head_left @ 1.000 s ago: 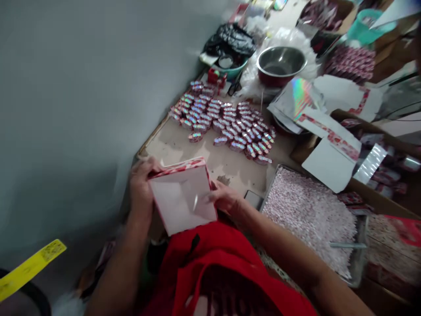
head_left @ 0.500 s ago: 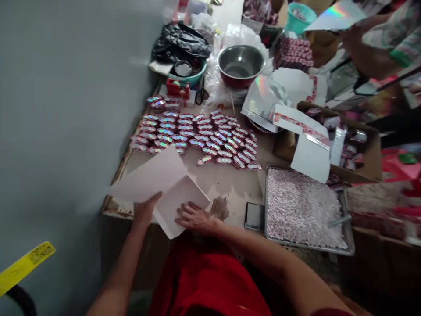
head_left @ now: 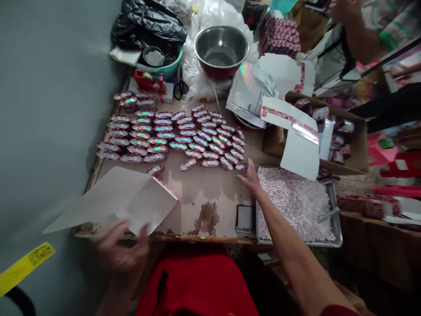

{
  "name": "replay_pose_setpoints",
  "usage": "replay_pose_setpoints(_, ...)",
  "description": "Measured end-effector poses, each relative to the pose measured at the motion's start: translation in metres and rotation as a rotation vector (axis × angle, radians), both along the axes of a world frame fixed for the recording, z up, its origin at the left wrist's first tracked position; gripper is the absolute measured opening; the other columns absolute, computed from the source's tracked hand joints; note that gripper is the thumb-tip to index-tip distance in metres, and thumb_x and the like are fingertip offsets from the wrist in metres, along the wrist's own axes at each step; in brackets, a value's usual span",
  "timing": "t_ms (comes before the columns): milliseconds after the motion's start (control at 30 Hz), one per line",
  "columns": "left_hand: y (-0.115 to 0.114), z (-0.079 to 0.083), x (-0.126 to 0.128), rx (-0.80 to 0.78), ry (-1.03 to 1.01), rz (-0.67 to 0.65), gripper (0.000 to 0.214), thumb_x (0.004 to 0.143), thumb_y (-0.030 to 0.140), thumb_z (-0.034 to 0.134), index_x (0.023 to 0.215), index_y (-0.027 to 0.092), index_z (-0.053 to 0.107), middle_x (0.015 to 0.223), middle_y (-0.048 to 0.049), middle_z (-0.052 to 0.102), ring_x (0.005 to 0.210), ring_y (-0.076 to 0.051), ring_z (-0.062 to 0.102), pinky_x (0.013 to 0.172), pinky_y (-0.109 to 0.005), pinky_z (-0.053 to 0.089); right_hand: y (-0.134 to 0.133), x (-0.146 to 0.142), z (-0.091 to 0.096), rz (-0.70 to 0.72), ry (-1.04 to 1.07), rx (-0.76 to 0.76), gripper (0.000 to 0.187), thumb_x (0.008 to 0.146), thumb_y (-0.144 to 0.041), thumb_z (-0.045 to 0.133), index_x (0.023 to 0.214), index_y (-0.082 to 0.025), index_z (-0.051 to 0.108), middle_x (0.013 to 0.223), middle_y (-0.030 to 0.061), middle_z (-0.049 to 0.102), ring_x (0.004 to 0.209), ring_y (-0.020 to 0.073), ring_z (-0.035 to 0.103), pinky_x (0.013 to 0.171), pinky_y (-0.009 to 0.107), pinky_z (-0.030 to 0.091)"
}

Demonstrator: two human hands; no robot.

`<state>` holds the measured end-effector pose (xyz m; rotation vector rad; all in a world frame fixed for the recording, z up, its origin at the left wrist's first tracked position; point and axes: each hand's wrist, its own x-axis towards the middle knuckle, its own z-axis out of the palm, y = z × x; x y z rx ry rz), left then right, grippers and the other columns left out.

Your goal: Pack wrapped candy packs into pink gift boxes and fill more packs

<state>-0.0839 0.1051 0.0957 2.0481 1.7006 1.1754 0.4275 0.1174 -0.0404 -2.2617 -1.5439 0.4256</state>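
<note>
A white box [head_left: 146, 204] lies at the table's [head_left: 230, 192] near left corner, probably light, stiff card best gripped by its sides; left hand [head_left: 121, 246] part-curled, hold unclear; right hand [head_left: 252, 179] spread, empty, near packets [head_left: 210, 163].

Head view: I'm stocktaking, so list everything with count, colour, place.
Open box: 1, white, front left
Packets: dozens, red and silver, centre
Tray of pale bits: 1, silver, front right
Device: 1, grey, left of tray
Tape dispenser: 1, red, back left
Scissors: 1, black, right of dispenser
Bowl: 1, silver inside, back
Basin: 1, teal, back left
Bag: 1, black, back left
Cardboard: several, white, right
Carton: 1, brown, right
Tag: 1, yellow, lower left
Co-worker's sleeve: 1, striped, top right
Left hand: 1, blurred, at box
Right hand: 1, bare, by packets
</note>
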Motion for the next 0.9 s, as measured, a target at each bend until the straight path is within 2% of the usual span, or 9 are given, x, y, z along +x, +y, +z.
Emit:
replay_pose_setpoints(100, 0.052, -0.032, 0.095, 0.081, 0.218, -0.275, 0.040, 0.092, 0.016, 0.067, 0.130, 0.023, 0.056, 0.121, -0.0128, 0.069, 0.119, -0.027, 0.065, 0.109, -0.047, 0.052, 0.010, -0.009, -0.006, 0.021, -0.029, 0.004, 0.063, 0.088, -0.024, 0.054, 0.148, -0.007, 0.047, 0.137, 0.0243, 0.061, 0.129, 0.0331, 0.056, 0.111, 0.052, 0.046)
replay_pose_setpoints(200, 0.130, -0.081, 0.158, -0.152, 0.346, -0.339, 0.058, 0.091, 0.012, 0.057, 0.147, 0.017, 0.047, 0.150, -0.0206, 0.056, 0.144, -0.033, 0.050, 0.117, -0.053, 0.044, 0.008, -0.024, -0.001, -0.057, -0.025, 0.008, 0.046, 0.085, -0.019, 0.051, 0.129, -0.011, 0.061, 0.120, 0.0199, 0.069, 0.112, 0.0304, 0.061, 0.102, 0.044, 0.049)
replay_pose_setpoints(267, 0.172, -0.107, 0.169, -0.249, 0.468, -0.463, 0.065, 0.086, 0.017, 0.065, 0.149, 0.017, 0.049, 0.154, -0.0201, 0.053, 0.147, -0.037, 0.045, 0.120, -0.054, 0.040, 0.009, -0.029, 0.004, -0.097, 0.018, -0.004, 0.037, 0.085, -0.022, 0.053, 0.120, -0.014, 0.065, 0.116, 0.0175, 0.071, 0.107, 0.0291, 0.062, 0.097, 0.041, 0.049)
replay_pose_setpoints(367, 0.203, -0.128, 0.159, -0.254, 0.582, -0.605, 0.071, 0.084, 0.033, 0.075, 0.150, 0.017, 0.052, 0.153, -0.0208, 0.053, 0.147, -0.041, 0.040, 0.122, -0.057, 0.034, 0.017, -0.036, 0.010, -0.122, 0.141, -0.060, 0.031, 0.091, -0.033, 0.057, 0.115, -0.016, 0.067, 0.111, 0.0150, 0.074, 0.100, 0.0278, 0.065, 0.092, 0.038, 0.050)
replay_pose_setpoints(533, 0.196, -0.138, 0.162, -0.192, 0.545, -0.585, 0.072, 0.086, 0.047, 0.074, 0.146, 0.014, 0.054, 0.145, -0.0232, 0.052, 0.144, -0.042, 0.038, 0.124, -0.058, 0.029, 0.041, -0.078, 0.015, -0.164, 0.327, -0.090, 0.046, 0.104, -0.043, 0.038, 0.132, -0.013, 0.058, 0.129, 0.0198, 0.068, 0.117, 0.0294, 0.063, 0.102, 0.043, 0.049)
replay_pose_setpoints(600, 0.181, -0.138, 0.174, -0.203, 0.542, -0.492, 0.067, 0.086, 0.042, 0.073, 0.143, 0.012, 0.056, 0.141, -0.0234, 0.053, 0.141, -0.043, 0.041, 0.122, -0.059, 0.030, 0.049, -0.102, 0.017, -0.219, 0.285, -0.117, 0.062, 0.099, -0.047, 0.050, 0.145, -0.006, 0.047, 0.141, 0.0262, 0.059, 0.130, 0.0339, 0.057, 0.109, 0.047, 0.046)
replay_pose_setpoints(700, 0.159, -0.135, 0.183, -0.277, 0.563, -0.351, 0.066, 0.089, 0.037, 0.072, 0.147, 0.012, 0.055, 0.140, -0.0242, 0.054, 0.137, -0.044, 0.044, 0.117, -0.057, 0.036, 0.059, -0.129, 0.016, -0.287, 0.150, -0.163, 0.092, 0.080, -0.041, 0.074, 0.153, 0.000, 0.033, 0.146, 0.0305, 0.050, 0.137, 0.0401, 0.049, 0.114, 0.051, 0.041)
replay_pose_setpoints(800, 0.154, -0.129, 0.179, -0.333, 0.612, -0.374, 0.083, 0.084, 0.045, 0.080, 0.156, 0.018, 0.047, 0.149, -0.0242, 0.050, 0.137, -0.044, 0.046, 0.114, -0.056, 0.039, 0.069, -0.139, 0.012, -0.334, 0.063, -0.164, 0.094, 0.075, -0.037, 0.078, 0.151, -0.004, 0.034, 0.144, 0.0288, 0.050, 0.134, 0.0426, 0.048, 0.113, 0.057, 0.040)
replay_pose_setpoints(900, 0.165, -0.125, 0.170, -0.302, 0.627, -0.464, 0.101, 0.076, 0.047, 0.089, 0.161, 0.022, 0.041, 0.162, -0.0231, 0.040, 0.147, -0.044, 0.037, 0.119, -0.055, 0.035, 0.074, -0.133, 0.007, -0.315, -0.006, -0.149, 0.085, 0.079, -0.037, 0.075, 0.149, -0.006, 0.036, 0.140, 0.0301, 0.050, 0.129, 0.0435, 0.048, 0.109, 0.060, 0.041)
